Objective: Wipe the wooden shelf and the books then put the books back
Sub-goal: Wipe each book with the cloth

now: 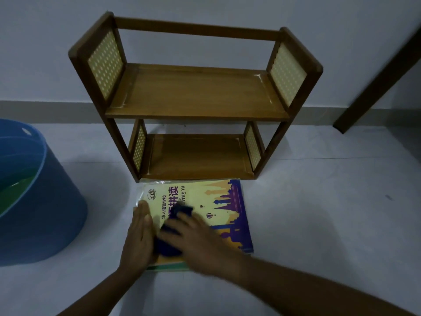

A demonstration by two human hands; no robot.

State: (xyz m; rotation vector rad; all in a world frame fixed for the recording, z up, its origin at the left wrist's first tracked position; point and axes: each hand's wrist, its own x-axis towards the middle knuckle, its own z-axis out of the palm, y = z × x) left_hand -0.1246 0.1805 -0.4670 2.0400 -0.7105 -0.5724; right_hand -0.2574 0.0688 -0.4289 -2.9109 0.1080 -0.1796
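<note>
A small two-tier wooden shelf (196,96) stands on a pale floor against a grey wall, both tiers bare, its side panels filled with cream perforated inserts. Just in front of its base lies a stack of books (218,208); the top cover is yellow with a purple city skyline and printed Chinese characters. The person's left hand (139,238) lies flat and open, fingers together, on the cover's left edge. The right hand (196,238), blurred, presses a dark blue cloth (169,245) against the cover. A blue bucket (41,215) sits to the left.
</note>
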